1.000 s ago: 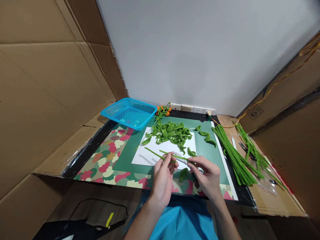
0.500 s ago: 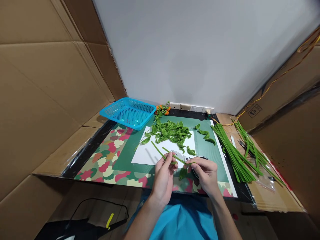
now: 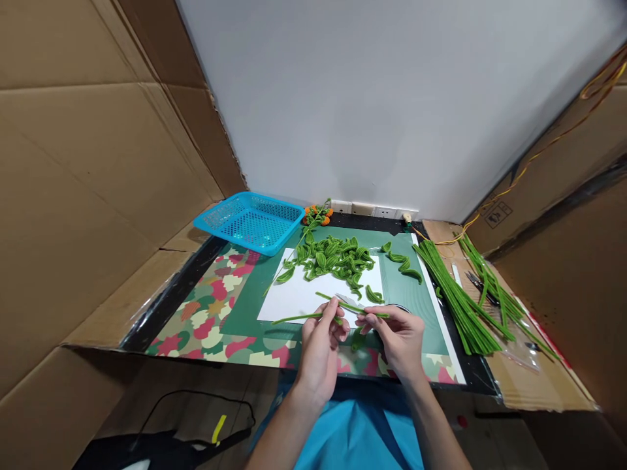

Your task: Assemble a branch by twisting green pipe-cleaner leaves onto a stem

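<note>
My left hand (image 3: 321, 343) is closed with thumb and finger pinching green pipe cleaner; one fuzzy length (image 3: 296, 318) sticks out to the left, almost level. Just to the right, my right hand (image 3: 404, 336) pinches another stretch of green pipe cleaner (image 3: 353, 307), which slants up leftward past the left fingertips. Whether both lengths are one piece, I cannot tell. Below and between the hands shows a green leaf shape (image 3: 358, 339). Scissor blades (image 3: 349, 301) lie behind the fingers. A dark round object with a pale rim is mostly covered by the right hand.
Beyond the hands, a heap of green pipe-cleaner leaves (image 3: 337, 258) covers part of a white sheet (image 3: 279, 307). A blue basket (image 3: 255, 228) stands at the back left, beside orange flowers (image 3: 323, 215). Bundled green stems (image 3: 460, 307) and pliers (image 3: 480, 287) lie at right.
The length in my left hand has swung down from pointing up and away to lying nearly level toward the left. The strand between the hands looks straighter, with the right fingers slightly farther left.
</note>
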`<control>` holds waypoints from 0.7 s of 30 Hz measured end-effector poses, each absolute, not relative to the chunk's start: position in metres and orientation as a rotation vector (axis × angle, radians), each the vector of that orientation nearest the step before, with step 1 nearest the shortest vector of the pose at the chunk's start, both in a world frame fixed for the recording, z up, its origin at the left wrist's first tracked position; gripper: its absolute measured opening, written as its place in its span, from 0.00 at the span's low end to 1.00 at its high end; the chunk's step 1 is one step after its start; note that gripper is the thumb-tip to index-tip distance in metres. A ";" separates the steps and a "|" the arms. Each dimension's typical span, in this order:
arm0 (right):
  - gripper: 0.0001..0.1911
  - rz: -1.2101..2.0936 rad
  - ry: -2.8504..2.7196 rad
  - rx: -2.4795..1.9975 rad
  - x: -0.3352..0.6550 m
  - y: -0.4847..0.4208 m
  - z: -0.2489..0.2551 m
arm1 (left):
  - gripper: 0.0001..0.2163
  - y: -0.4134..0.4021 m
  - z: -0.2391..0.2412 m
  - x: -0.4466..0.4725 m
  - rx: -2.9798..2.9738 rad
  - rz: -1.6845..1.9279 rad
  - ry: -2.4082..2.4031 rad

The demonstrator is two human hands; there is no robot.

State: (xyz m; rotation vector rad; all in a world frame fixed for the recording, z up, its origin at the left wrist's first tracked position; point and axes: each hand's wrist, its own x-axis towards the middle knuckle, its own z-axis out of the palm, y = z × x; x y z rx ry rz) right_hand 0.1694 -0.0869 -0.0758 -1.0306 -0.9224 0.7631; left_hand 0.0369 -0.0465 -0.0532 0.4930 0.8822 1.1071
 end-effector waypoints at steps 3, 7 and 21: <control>0.02 0.770 -0.983 -1.016 0.173 -0.088 -0.077 | 0.20 -0.046 -0.052 0.035 0.486 1.081 0.906; 0.02 0.800 -1.092 -0.971 0.176 -0.089 -0.082 | 0.20 -0.042 -0.052 0.033 0.451 0.987 0.976; 0.06 0.559 -1.008 -1.072 0.161 -0.085 -0.080 | 0.15 -0.040 -0.055 0.035 0.353 0.920 0.938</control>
